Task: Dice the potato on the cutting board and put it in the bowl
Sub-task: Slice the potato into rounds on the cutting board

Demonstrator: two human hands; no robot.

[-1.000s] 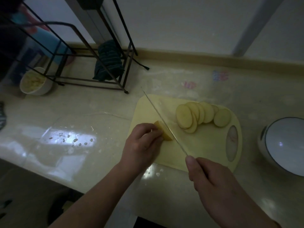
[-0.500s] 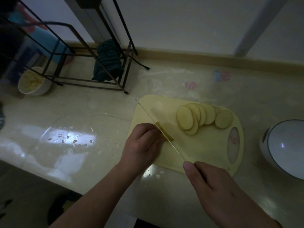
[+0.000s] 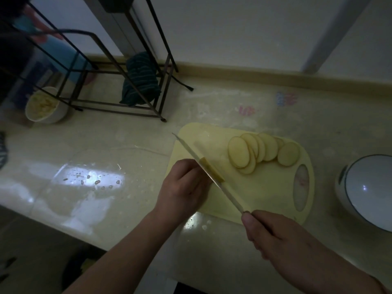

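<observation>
Head view: we hold the last pale yellow potato end piece (image 3: 212, 171) on the left half of the pale yellow plastic cutting board (image 3: 250, 187), its exposed cut face a narrow strip running from upper left to lower right. Our left hand (image 3: 183, 187) lies directly left of it, fingers curled over it to pin it down; most of the piece is hidden beneath them. Our right hand (image 3: 284, 240) grips the handle of the long thin-bladed kitchen knife (image 3: 209, 174) at the board's near edge, and the blade lies along the same diagonal as the cut face, flush against the left knuckles. The left hand is nearer the piece; the next cut depends on keeping the blade parallel to that face. A fanned row of round potato slices (image 3: 261, 152) rests on the board's far right portion, apart from the blade. The white round bowl with a dark rim (image 3: 369, 192) stands right of the board, holding nothing visible. Compared with one second ago, the blade has shifted left toward the fingers, and less potato shows.
</observation>
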